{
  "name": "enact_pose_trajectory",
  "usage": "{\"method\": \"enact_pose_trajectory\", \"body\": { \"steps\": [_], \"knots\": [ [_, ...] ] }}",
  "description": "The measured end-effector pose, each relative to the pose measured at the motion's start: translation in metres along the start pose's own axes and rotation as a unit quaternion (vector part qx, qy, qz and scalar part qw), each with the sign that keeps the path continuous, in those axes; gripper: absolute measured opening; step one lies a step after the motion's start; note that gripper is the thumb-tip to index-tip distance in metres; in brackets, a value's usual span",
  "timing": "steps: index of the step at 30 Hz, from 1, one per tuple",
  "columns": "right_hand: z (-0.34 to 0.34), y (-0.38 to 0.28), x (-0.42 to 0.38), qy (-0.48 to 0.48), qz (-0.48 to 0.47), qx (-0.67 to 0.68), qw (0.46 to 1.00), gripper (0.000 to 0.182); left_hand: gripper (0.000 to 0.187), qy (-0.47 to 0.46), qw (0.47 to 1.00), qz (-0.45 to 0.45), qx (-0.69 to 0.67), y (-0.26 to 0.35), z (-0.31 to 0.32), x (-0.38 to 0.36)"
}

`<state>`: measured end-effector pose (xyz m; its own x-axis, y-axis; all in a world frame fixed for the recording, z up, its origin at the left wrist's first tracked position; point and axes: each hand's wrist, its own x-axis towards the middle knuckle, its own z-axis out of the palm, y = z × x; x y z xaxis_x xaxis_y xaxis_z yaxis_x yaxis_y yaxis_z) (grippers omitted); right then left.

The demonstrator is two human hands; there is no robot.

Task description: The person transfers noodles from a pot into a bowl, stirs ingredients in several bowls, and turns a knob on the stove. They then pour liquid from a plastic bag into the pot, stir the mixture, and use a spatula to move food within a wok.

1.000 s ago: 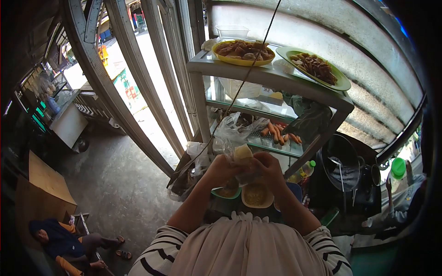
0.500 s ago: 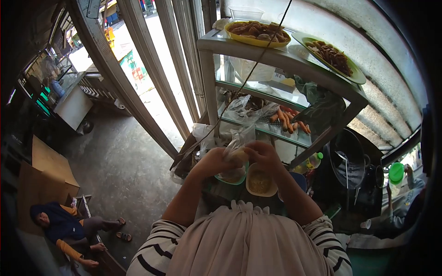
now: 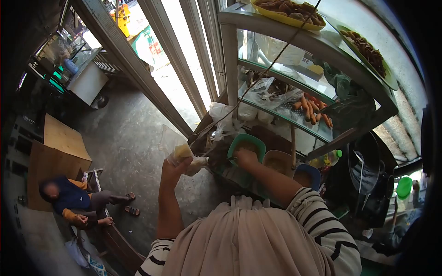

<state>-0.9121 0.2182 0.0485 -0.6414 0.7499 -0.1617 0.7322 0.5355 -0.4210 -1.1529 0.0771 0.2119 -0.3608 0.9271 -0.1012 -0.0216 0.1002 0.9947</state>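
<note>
My left hand (image 3: pixel 175 169) is closed on a clear plastic bag (image 3: pixel 169 139), held up left of the bowls. A pale yellow piece of food (image 3: pixel 183 152) shows in the bag above my fingers. My right hand (image 3: pixel 245 158) reaches into a green plastic bowl (image 3: pixel 251 137), its fingers curled. Something thin and dark shows by the fingertips, too small to name. Beside that bowl stand a beige bowl (image 3: pixel 287 156) with yellowish contents and a blue bowl (image 3: pixel 315 172).
A glass-shelved display case (image 3: pixel 308 43) stands ahead, with carrots (image 3: pixel 313 110) inside and a yellow plate of food (image 3: pixel 291 13) on top. To the right are a dark wok (image 3: pixel 366 161) and a bottle (image 3: pixel 332 157). A person (image 3: pixel 76 198) sits at the lower left.
My hands were together at the bag; now they are apart. The left has moved left with the bag, and the right has gone into the green bowl. The view has shifted.
</note>
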Motion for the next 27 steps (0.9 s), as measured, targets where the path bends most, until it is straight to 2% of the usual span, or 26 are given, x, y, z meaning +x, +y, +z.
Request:
{"method": "enact_pose_trajectory", "body": {
  "steps": [4, 6, 7, 9, 12, 14, 15, 17, 21, 23, 24, 26, 27],
  "knots": [
    [-0.009, 0.003, 0.014, -0.041, -0.028, -0.015, 0.999, 0.022, 0.030, 0.031, 0.999, -0.017, 0.001, -0.003, -0.018, -0.018],
    [-0.025, 0.007, 0.020, 0.040, 0.007, 0.083, 0.996, 0.019, 0.030, 0.047, 0.999, -0.019, 0.003, 0.001, -0.027, -0.023],
    [-0.036, 0.015, 0.023, 0.039, 0.003, 0.081, 0.996, 0.019, 0.030, 0.064, 0.998, -0.009, -0.003, 0.002, -0.031, -0.026],
    [-0.060, 0.040, 0.023, 0.107, 0.048, 0.120, 0.986, 0.020, 0.031, 0.085, 0.996, 0.003, -0.012, 0.002, -0.041, -0.029],
    [-0.082, 0.075, 0.014, 0.103, 0.037, 0.084, 0.990, 0.023, 0.032, 0.103, 0.995, 0.012, -0.005, 0.000, -0.054, -0.031],
    [-0.087, 0.085, 0.003, -0.030, 0.030, -0.001, 0.999, 0.017, 0.032, 0.126, 0.992, 0.025, -0.015, 0.001, -0.058, -0.031],
    [-0.079, 0.082, -0.002, -0.031, 0.025, -0.004, 0.999, 0.017, 0.032, 0.131, 0.991, 0.027, -0.017, 0.002, -0.060, -0.032],
    [-0.065, 0.073, -0.011, -0.094, 0.035, -0.163, 0.982, 0.016, 0.033, 0.146, 0.989, 0.032, -0.009, 0.003, -0.062, -0.032],
    [-0.076, 0.054, -0.009, -0.074, 0.023, -0.135, 0.988, 0.015, 0.033, 0.137, 0.990, 0.044, -0.010, 0.008, -0.057, -0.026],
    [-0.082, 0.058, -0.007, 0.047, 0.026, -0.130, 0.990, 0.016, 0.033, 0.138, 0.989, 0.052, -0.007, 0.011, -0.053, -0.020],
    [-0.083, 0.060, -0.010, 0.049, 0.031, -0.129, 0.990, 0.016, 0.033, 0.133, 0.990, 0.053, -0.007, 0.011, -0.053, -0.016],
    [-0.085, 0.058, -0.018, -0.081, 0.090, -0.183, 0.976, 0.016, 0.033, 0.133, 0.989, 0.063, -0.007, 0.008, -0.052, -0.009],
    [-0.080, 0.054, -0.020, -0.082, 0.093, -0.183, 0.975, 0.016, 0.033, 0.131, 0.989, 0.062, -0.007, 0.007, -0.052, -0.007]
  ]
}}
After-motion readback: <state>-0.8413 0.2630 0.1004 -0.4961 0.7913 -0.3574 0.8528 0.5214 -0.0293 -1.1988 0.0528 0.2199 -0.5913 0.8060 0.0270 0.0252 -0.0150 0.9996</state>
